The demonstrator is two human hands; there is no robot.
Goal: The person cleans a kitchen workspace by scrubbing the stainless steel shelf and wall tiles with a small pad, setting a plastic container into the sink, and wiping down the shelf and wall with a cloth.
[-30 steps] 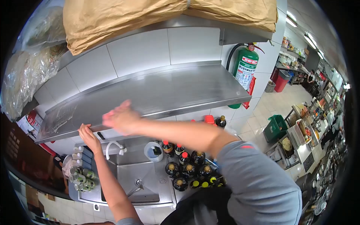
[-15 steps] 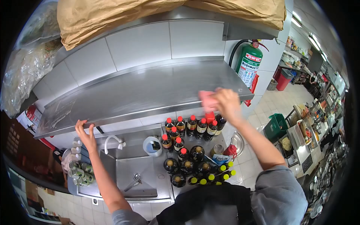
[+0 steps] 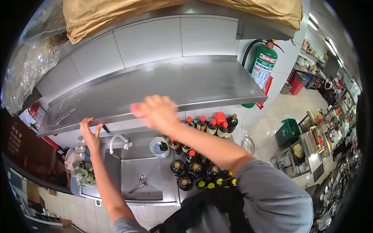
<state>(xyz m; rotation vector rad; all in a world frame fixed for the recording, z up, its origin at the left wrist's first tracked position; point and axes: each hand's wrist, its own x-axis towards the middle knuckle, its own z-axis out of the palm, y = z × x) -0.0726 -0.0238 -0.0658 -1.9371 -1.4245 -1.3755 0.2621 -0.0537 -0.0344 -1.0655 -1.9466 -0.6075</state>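
My right hand [image 3: 160, 112], blurred by motion, presses a pink cloth [image 3: 137, 110] at the front edge of the long steel shelf [image 3: 186, 83]. Its fingers are closed over the cloth, hiding part of it. Further left, my left hand [image 3: 91, 135] rests its fingertips on the shelf's front edge, thumb held apart, holding nothing loose. Whitish scuffs mark the left end of the shelf. Below my right forearm stand red-capped dark bottles [image 3: 201, 123], partly covered by the arm.
Under the shelf are a steel sink [image 3: 142, 171], a white faucet [image 3: 118, 143] and a white bucket [image 3: 159, 147]. Large dark bottles [image 3: 185, 183] crowd the counter. Cans [image 3: 82, 173] stand at left. A green fire extinguisher [image 3: 264, 64] hangs right; brown paper [image 3: 128, 17] lies overhead.
My right hand has swept left along the shelf with the pink cloth, from near the right end to around the middle. My left hand stays on the edge. The view has shifted slightly.
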